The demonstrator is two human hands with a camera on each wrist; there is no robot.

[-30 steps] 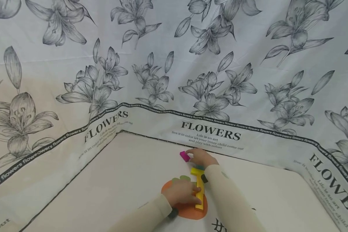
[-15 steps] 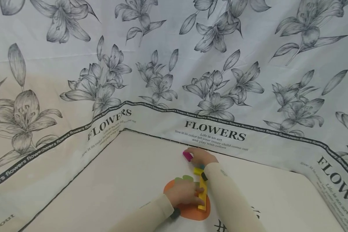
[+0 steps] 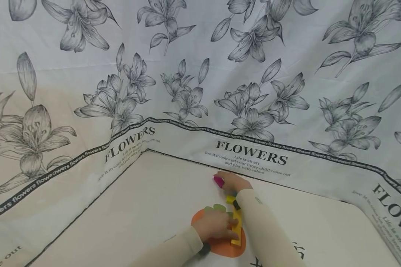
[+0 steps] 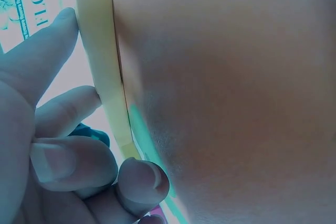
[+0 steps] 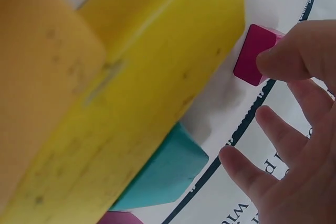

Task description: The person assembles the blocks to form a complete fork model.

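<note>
In the head view my left hand (image 3: 215,224) holds the lower part of a long yellow block (image 4: 100,56) between bent fingers. Its fingertips touch one long face in the left wrist view; the grip's far side is hidden. My right hand (image 3: 235,181), farther back, pinches a small magenta block (image 5: 255,56). The right thumb lies over that block, while the other fingers are spread below it. A teal block (image 5: 163,171) shows under the large yellow block in the right wrist view, with another magenta piece (image 5: 122,218) at the bottom edge.
A pale cloth with an orange print (image 3: 227,249) and green leaf shapes (image 3: 219,207) covers the surface. Dark printed characters (image 3: 299,250) show at its right. A black-edged flower curtain (image 3: 187,141) surrounds the back and sides. A blurred orange-yellow block (image 5: 42,77) sits close to the right camera.
The head view has turned slightly, so everything sits a little farther right. The magenta block has tilted slightly in my right fingers. My left hand keeps its place on the yellow block.
</note>
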